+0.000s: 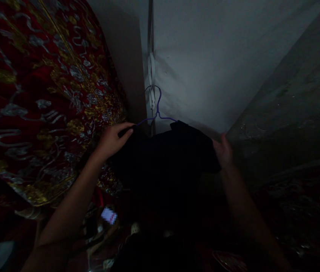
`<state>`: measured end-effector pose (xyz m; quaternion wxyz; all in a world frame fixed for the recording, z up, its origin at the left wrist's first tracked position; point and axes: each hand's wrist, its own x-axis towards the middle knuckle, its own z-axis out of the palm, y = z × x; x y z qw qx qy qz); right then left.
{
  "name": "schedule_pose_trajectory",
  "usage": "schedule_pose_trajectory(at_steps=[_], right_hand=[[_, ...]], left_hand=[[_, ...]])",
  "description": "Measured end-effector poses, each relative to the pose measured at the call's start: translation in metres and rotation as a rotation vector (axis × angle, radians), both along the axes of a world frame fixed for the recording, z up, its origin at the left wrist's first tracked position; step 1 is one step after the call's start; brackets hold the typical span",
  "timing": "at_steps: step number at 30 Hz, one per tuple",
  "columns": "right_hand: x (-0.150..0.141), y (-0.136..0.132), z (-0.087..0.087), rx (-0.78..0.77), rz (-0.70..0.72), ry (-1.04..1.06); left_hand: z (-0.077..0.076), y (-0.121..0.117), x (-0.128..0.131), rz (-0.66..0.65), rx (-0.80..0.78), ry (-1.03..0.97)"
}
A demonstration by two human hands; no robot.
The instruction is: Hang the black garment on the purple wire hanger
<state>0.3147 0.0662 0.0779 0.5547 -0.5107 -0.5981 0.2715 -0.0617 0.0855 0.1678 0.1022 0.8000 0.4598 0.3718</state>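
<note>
A black garment hangs on a purple wire hanger, whose hook is caught on a white loop on a vertical pole. My left hand pinches the garment's left shoulder where the hanger arm ends. My right hand grips the garment's right shoulder, its fingers curled into the dark cloth. The scene is very dim and the garment's lower part fades into shadow.
A red fabric with gold and silver embroidery hangs at the left, close to my left arm. A pale wall stands behind the hanger. A grey translucent cover hangs at the right. Small cluttered items lie on the floor below.
</note>
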Motion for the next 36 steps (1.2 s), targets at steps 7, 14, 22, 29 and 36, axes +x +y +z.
schedule_pose_trajectory(at_steps=[7, 14, 22, 29, 36], right_hand=[[-0.004, -0.03, 0.043, -0.08, -0.016, 0.118], [-0.011, -0.082, 0.042, -0.025, 0.091, 0.072], [-0.051, -0.089, 0.019, -0.268, 0.811, -0.281], [-0.03, -0.042, -0.019, -0.007, 0.377, -0.29], [-0.027, 0.0, 0.02, -0.031, 0.083, 0.248]], left_hand=[[0.016, -0.005, 0.043, -0.038, 0.304, -0.158], [0.018, -0.044, 0.072, -0.308, -0.226, -0.479], [-0.024, -0.091, 0.055, -0.345, -1.006, -0.364], [-0.004, -0.104, 0.024, -0.13, -0.413, 0.049], [0.029, -0.023, 0.03, 0.108, 0.104, -0.153]])
